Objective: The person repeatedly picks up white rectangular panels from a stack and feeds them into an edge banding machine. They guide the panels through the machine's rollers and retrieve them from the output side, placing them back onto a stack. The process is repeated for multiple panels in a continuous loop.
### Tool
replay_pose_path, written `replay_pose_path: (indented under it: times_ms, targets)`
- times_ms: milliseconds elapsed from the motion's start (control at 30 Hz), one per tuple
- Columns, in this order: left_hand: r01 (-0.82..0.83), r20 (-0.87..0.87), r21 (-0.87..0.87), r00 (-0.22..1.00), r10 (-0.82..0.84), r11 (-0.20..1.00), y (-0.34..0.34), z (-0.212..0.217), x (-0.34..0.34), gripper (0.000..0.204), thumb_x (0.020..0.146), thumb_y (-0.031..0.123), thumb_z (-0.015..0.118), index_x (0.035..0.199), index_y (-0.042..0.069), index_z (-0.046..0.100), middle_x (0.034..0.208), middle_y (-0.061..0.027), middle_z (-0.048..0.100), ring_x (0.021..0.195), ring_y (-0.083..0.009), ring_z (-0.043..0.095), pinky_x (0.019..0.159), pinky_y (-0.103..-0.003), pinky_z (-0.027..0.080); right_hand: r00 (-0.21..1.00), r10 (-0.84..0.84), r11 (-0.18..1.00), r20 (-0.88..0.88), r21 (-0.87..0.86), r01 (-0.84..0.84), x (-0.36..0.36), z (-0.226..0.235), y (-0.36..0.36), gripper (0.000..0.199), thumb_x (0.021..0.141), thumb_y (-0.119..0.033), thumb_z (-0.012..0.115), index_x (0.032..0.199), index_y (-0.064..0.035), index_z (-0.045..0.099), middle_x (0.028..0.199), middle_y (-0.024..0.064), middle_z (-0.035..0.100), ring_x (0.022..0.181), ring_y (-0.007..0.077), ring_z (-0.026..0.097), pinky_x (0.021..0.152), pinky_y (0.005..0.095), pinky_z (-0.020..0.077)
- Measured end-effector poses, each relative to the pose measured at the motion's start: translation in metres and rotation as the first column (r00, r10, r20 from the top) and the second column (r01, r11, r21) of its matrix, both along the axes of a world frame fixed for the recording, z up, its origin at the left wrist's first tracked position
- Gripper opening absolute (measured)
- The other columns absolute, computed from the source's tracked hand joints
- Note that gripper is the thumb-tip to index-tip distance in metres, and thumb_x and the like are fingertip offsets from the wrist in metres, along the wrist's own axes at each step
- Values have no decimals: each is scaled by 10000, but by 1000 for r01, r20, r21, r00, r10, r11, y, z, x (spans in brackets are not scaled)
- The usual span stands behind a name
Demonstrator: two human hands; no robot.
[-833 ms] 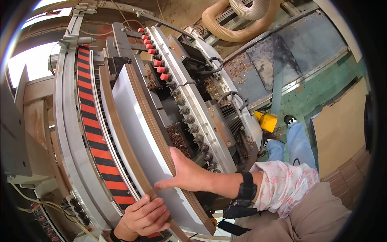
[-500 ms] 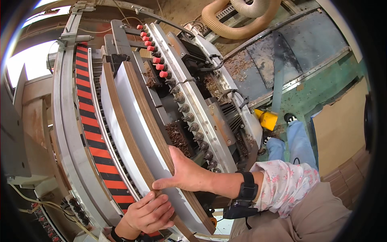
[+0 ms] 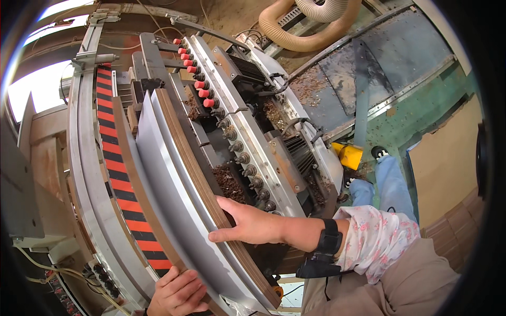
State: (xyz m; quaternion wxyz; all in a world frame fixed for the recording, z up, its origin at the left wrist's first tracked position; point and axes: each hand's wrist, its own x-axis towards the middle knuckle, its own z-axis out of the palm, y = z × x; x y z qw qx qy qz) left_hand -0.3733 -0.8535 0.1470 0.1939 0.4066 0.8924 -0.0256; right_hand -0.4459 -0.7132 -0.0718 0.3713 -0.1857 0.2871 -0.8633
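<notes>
Long narrow panels with brown edges and pale faces stand on edge in the machine. My left hand (image 3: 180, 294) curls its fingers over the brown edge of the leftmost panel (image 3: 138, 179), near its lower end. That panel leans left, a wide gap apart from the rest. My right hand (image 3: 246, 224) straddles the panel stack (image 3: 184, 142) on the right: its thumb lies toward the pale face, its forefinger is across the brown edges, and its other fingers are mostly hidden. A black strap with a small device (image 3: 322, 253) is round my right wrist.
A row of spindles with red caps (image 3: 199, 84) runs along the stack's right. Red-and-black striped edging (image 3: 120, 181) lies left. Brown chips (image 3: 229, 181) fill the machine's trough. A yellow object (image 3: 348, 156) sits near another person's blue-clad legs (image 3: 392, 179). Ribbed hoses (image 3: 279, 31) hang at the back.
The leftmost panel has swung left, widening the gap to the stack. My left hand has moved left and down with it. My right thumb has left that panel's edge and is now by the stack.
</notes>
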Motion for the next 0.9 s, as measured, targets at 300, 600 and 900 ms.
replay_pose_path:
  times_ms: [300, 600, 900]
  targets:
    - [-29, -27, 24, 999, 29, 999, -5, -3, 6, 320, 870, 395, 497, 794, 96, 582, 889, -49, 554, 901, -259, 573, 878, -496, 415, 998, 53, 998, 44, -35, -51, -2, -2, 0, 763, 777, -341, 663, 1306, 39, 268, 1280, 198, 384, 1172, 245, 400, 982, 339, 328]
    - [63, 55, -94, 997, -58, 994, 13, -23, -14, 191, 832, 341, 546, 872, 154, 555, 976, 4, 613, 1021, -190, 559, 1033, -441, 272, 996, -76, 950, 54, 306, 56, 3, 22, -12, 993, 635, -526, 718, 1230, 136, 279, 1171, 279, 449, 1121, 318, 462, 928, 376, 373]
    - [56, 50, -33, 997, -55, 998, 19, -25, -17, 201, 806, 290, 598, 922, 126, 585, 1021, -3, 579, 1046, -159, 528, 1008, -384, 325, 996, -19, 923, -82, 381, 48, -24, 22, -15, 359, 734, -280, 598, 965, -5, 600, 868, 131, 626, 822, 213, 588, 742, 302, 446]
